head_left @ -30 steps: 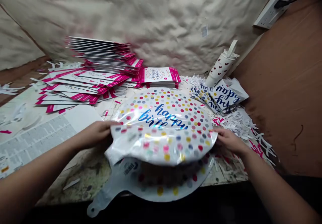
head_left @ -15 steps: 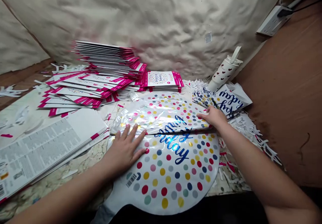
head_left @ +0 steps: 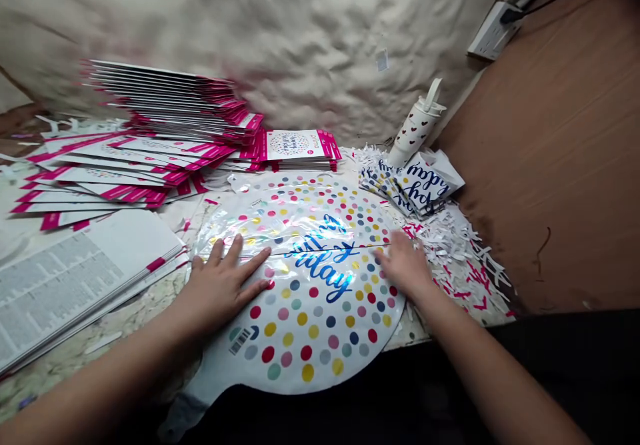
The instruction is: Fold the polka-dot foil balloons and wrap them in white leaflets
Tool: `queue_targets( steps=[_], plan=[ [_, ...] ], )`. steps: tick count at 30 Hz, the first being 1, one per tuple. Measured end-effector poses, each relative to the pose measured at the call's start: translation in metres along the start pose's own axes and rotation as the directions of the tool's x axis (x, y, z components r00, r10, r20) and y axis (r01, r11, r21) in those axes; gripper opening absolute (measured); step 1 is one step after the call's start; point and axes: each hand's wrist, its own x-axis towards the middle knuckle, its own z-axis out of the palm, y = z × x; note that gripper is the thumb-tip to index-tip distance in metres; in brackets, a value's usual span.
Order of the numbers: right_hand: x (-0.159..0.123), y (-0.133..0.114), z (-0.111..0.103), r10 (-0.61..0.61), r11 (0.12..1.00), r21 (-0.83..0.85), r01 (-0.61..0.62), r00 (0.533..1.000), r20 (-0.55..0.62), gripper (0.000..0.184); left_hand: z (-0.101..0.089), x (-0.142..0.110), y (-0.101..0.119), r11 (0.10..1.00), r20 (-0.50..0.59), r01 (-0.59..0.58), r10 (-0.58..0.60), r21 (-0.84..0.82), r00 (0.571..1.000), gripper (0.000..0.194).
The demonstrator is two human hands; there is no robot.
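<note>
A round white foil balloon (head_left: pixel 310 325) with coloured dots and blue "birthday" lettering lies flat at the table's front edge, its far half folded toward me along a crease (head_left: pixel 320 253). My left hand (head_left: pixel 225 285) lies flat on the balloon's left side with fingers spread, just below the crease. My right hand (head_left: pixel 406 268) presses on the balloon's right edge at the crease, fingers stretched out and somewhat blurred. Neither hand holds anything.
Pink-edged card packs (head_left: pixel 165 108) are stacked and fanned at the back left. Printed white sheets (head_left: pixel 75 278) lie at the left. A small pile of folded balloons (head_left: pixel 420 185) and a heart-patterned cup (head_left: pixel 413 131) sit at the back right among paper shreds (head_left: pixel 460 245).
The balloon went from lifted and bent over the edge to lying flat and folded. Both hands let go of its rim and now press flat; my right hand slid nearer along the crease.
</note>
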Motion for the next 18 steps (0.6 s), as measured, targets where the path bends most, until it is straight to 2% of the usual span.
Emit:
queue_targets(
  steps=[1,2,3,5,6,8,10,12,13,14,16,17,18],
  plan=[
    [-0.005,0.017,-0.003,0.034,0.999,-0.020,-0.035,0.999,-0.038,0.064,-0.003,0.003,0.008,1.000,-0.019,-0.006,0.006,0.004,1.000,0.066],
    [-0.011,0.025,-0.004,0.007,1.000,-0.029,-0.009,0.998,-0.066,0.061,-0.005,0.006,0.019,1.000,-0.055,-0.026,0.027,0.013,0.998,0.067],
    [-0.017,0.025,-0.004,-0.068,0.998,-0.019,0.067,0.995,-0.071,0.058,-0.005,0.010,0.030,0.998,-0.094,-0.057,0.059,0.022,0.994,0.069],
    [-0.025,0.010,-0.001,-0.201,0.978,0.038,0.204,0.978,-0.064,0.057,-0.004,0.018,0.052,0.992,-0.123,-0.126,0.129,0.031,0.984,0.074],
    [-0.026,0.000,0.002,-0.210,0.973,0.079,0.215,0.976,-0.064,0.059,-0.002,0.021,0.060,0.988,-0.107,-0.149,0.151,0.026,0.983,0.076],
    [-0.017,-0.014,0.006,-0.098,0.979,0.172,0.109,0.992,-0.073,0.064,0.002,0.025,0.071,0.987,-0.060,-0.164,0.164,0.005,0.985,0.077],
    [0.001,-0.017,0.005,0.052,0.955,0.294,-0.033,0.997,-0.059,0.068,0.005,0.026,0.074,0.986,-0.038,-0.167,0.167,-0.019,0.985,0.075],
    [0.020,-0.017,-0.006,0.142,0.882,0.459,-0.106,0.989,-0.045,0.070,0.006,0.025,0.073,0.986,-0.041,-0.163,0.162,-0.043,0.986,0.079],
    [0.028,-0.022,-0.016,0.163,0.826,0.555,-0.095,0.984,-0.073,0.070,0.006,0.024,0.072,0.986,-0.040,-0.158,0.156,-0.055,0.987,0.082],
    [0.033,-0.032,-0.026,0.166,0.766,0.642,-0.042,0.977,-0.134,0.069,0.007,0.023,0.072,0.986,-0.041,-0.153,0.151,-0.065,0.988,0.087],
    [0.034,-0.072,-0.049,0.111,0.670,0.725,0.161,0.944,-0.312,0.065,0.009,0.023,0.072,0.984,-0.055,-0.156,0.151,-0.089,0.987,0.092],
    [0.030,-0.100,-0.059,0.015,0.658,0.699,0.279,0.924,-0.383,0.065,0.012,0.023,0.072,0.980,-0.076,-0.171,0.163,-0.102,0.984,0.091],
    [0.026,-0.132,-0.065,-0.122,0.671,0.642,0.371,0.910,-0.397,0.069,0.016,0.024,0.073,0.976,-0.102,-0.185,0.174,-0.112,0.979,0.086]
  ],
)
